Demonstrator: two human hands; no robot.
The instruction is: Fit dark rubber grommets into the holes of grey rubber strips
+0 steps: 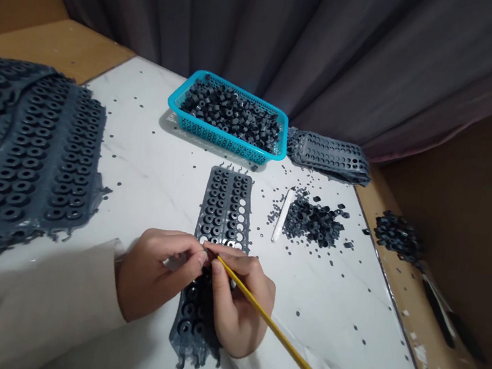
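Observation:
A sheet of dark grey moulded rubber rings (217, 205) lies lengthwise in front of me on the white table. Some of its places, mostly along the right column, are open holes with white showing through. My right hand (240, 301) grips a thin yellow stick (282, 341), its tip among my fingers over the sheet's middle. Close against it, my left hand (163, 271) is closed in a pinch; whatever small piece sits between its fingertips is hidden. Both hands cover part of the sheet.
A turquoise basket (229, 140) full of small dark rubber pieces stands behind the sheet. Stacked ring sheets (32, 159) lie left, punched sheets (333, 154) back right. A white stick (283, 216) lies beside a pile of dark scraps (314, 222). Small discs are scattered about.

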